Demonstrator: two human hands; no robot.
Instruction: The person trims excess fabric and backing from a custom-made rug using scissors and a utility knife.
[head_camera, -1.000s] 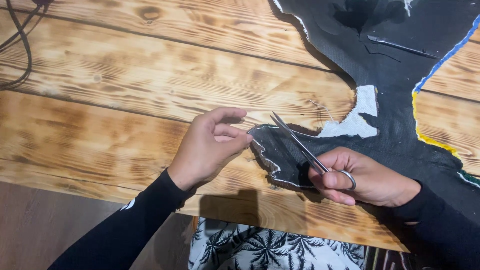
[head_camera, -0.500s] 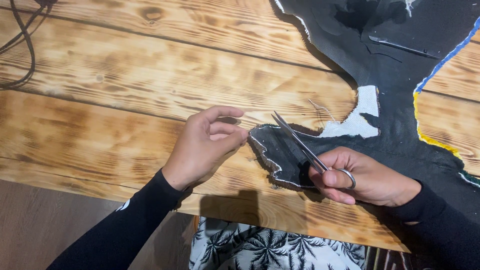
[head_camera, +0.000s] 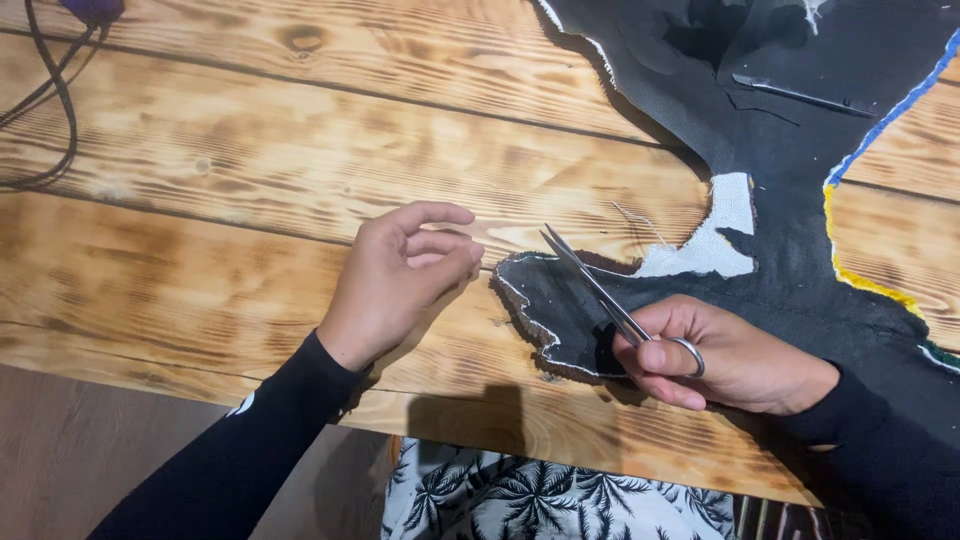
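Surface: burnt-grain wooden plank surface | right hand grips slim steel scissors, blades over black fabric's frayed edge near front edge | left hand released, empty | step: trimming; next needs fabric steadied.

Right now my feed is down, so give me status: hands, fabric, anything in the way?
Right hand grips scissors. Left hand empty, near black fabric edge. Nothing between.

No packages, no labels, no signs, no screens anywhere in view
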